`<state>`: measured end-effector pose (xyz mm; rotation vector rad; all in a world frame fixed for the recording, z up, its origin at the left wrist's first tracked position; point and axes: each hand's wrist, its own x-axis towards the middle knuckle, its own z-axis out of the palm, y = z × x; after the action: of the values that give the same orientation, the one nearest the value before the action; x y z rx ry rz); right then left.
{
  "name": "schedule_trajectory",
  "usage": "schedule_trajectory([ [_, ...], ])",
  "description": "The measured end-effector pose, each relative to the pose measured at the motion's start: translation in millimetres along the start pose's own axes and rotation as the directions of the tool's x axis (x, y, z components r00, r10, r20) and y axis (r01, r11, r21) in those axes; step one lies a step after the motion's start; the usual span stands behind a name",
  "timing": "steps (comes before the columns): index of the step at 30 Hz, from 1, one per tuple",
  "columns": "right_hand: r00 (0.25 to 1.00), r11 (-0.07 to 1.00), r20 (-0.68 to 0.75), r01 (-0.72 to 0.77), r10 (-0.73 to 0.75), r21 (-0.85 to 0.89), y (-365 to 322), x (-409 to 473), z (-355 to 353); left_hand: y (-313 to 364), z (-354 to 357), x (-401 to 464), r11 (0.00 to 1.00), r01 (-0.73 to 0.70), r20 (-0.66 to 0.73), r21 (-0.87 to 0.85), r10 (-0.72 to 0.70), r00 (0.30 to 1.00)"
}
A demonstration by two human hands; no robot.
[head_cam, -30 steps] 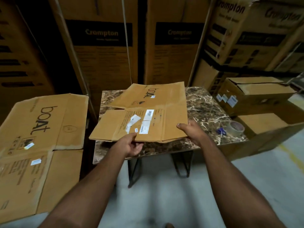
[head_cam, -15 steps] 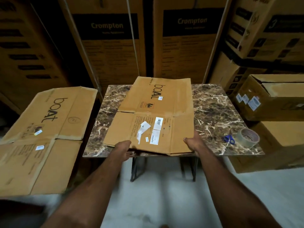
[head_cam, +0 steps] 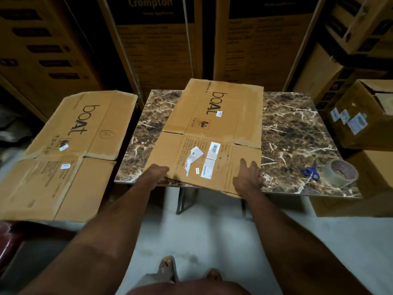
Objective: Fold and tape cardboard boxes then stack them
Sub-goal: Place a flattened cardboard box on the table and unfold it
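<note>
Looking down from the head camera, I see the flattened cardboard box (head_cam: 214, 133) lying on the marble tabletop (head_cam: 297, 133), printed side up, with its near edge hanging a little over the front of the tabletop. My left hand (head_cam: 158, 170) is at the near left corner; its fingers go under the edge, so I cannot tell if they pinch the board or only support it. My right hand (head_cam: 247, 177) lies on top near the right corner, fingers spread and nearly straight, pressing and not grasping.

I judge the box to be light and quite stiff across its panels, but weak along the creases, where it will bend easily. The surface looks dry and not slippery. The flaps already show small tears at the slots, so I would not pull hard there. The best places to take hold seem to be the two side folds, to push them toward each other and open the box into a tube.

Compared with one second ago, the box was held lifted and tilted above the tabletop; now it lies flat on it. The right hand was then holding the near edge, and now it rests open on top. The tape roll (head_cam: 340, 173) and the blue scissors (head_cam: 311, 173) are in the same place at the right.
</note>
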<state>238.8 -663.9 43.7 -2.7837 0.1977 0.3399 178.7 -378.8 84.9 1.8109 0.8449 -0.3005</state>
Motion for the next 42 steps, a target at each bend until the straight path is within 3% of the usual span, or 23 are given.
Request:
schedule_trajectory([
  [8,0.957,0.975,0.208,0.217,-0.204,-0.040,-32.9,-5.8,28.8,-26.4,-13.9,51.7,0.983,-0.077,-0.011,0.167,0.080,0.997],
  [10,0.945,0.971,0.256,0.228,-0.205,-0.064,-27.0,-3.4,35.4,-37.9,-13.1,66.4,0.973,-0.058,0.049,0.225,0.048,0.998],
  [12,0.943,0.965,0.265,0.238,-0.203,-0.109,-23.9,1.0,38.7,-37.3,-12.7,79.9,0.978,-0.058,0.091,0.200,0.040,0.995],
  [16,0.936,0.963,0.289,0.242,-0.200,-0.116,-49.9,-2.2,53.5,-23.0,-40.6,103.6,0.987,-0.021,-0.008,0.161,0.022,1.000],
  [20,0.932,0.970,0.314,0.221,-0.181,-0.097,-55.7,-5.5,53.2,3.3,-48.3,90.5,0.957,-0.255,0.031,0.142,0.253,0.967],
  [22,0.929,0.965,0.292,0.255,-0.226,-0.063,-72.4,-2.8,47.0,41.5,-56.4,81.1,0.905,-0.382,-0.063,0.187,0.399,0.915],
  [25,0.929,0.954,0.236,0.299,-0.286,-0.022,-98.5,1.9,35.3,111.5,-69.4,60.8,0.760,-0.551,-0.177,0.346,0.629,0.757],
  [28,0.921,0.935,0.167,0.353,-0.353,0.033,-119.5,14.5,15.4,155.1,-83.6,43.6,0.610,-0.614,-0.179,0.501,0.767,0.617],
  [30,0.901,0.895,0.121,0.385,-0.417,0.224,-141.2,21.6,-8.8,165.9,-99.4,33.9,0.535,-0.652,-0.155,0.538,0.823,0.547],
  [32,0.885,0.831,-0.019,0.443,-0.464,0.338,-164.2,28.0,-42.7,172.2,-111.9,27.4,0.433,-0.693,-0.116,0.576,0.883,0.455],
  [35,0.821,0.772,-0.255,0.568,-0.510,0.284,-199.5,29.6,-107.3,190.7,-110.3,7.4,0.247,-0.736,-0.031,0.630,0.955,0.294],
  [39,0.688,0.696,-0.368,0.705,-0.626,0.134,-242.9,26.2,-176.0,212.6,-106.1,-21.9,0.183,-0.785,0.003,0.592,0.973,0.229],
  [42,0.649,0.705,-0.437,0.708,-0.623,0.046,-253.6,25.1,-205.0,216.3,-116.0,-29.1,0.154,-0.809,0.003,0.568,0.982,0.189],
])
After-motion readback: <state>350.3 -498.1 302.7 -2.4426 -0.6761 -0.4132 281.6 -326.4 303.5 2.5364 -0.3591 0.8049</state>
